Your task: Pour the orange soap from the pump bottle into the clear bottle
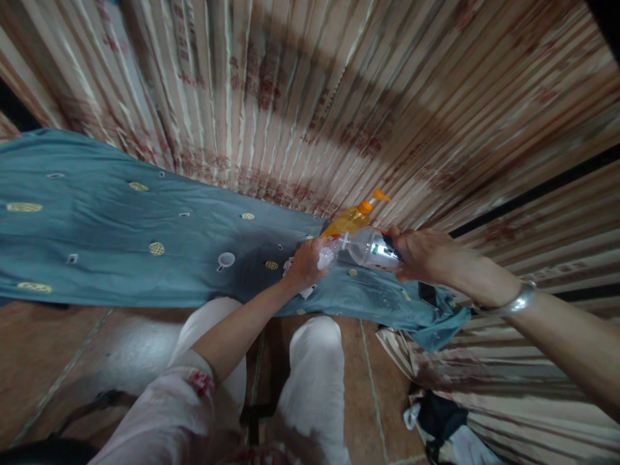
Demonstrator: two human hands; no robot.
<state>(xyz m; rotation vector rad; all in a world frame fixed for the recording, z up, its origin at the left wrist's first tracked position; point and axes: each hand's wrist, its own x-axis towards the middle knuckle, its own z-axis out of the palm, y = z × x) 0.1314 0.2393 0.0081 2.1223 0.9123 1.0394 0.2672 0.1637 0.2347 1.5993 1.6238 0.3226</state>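
My right hand [426,256] is wrapped round the base end of a clear plastic bottle [365,248] with a dark and white label. The bottle lies nearly level, its neck toward the left. My left hand [306,265] is closed round a clear, crinkled plastic container [329,254], perhaps another bottle, whose top meets the first bottle's neck; I cannot tell if they touch. Just behind both is a pump bottle [349,221] of yellow-orange liquid with an orange pump head. Some crumpled white paper or plastic [307,292] shows beneath my left hand.
A blue-green cloth [111,239] with pineapple prints covers the long narrow surface. On it lie a small white cup-like scoop [226,260] and a dark phone-like object [427,293]. A pleated curtain [290,97] hangs behind. Dark and light clothes [443,420] lie at the lower right.
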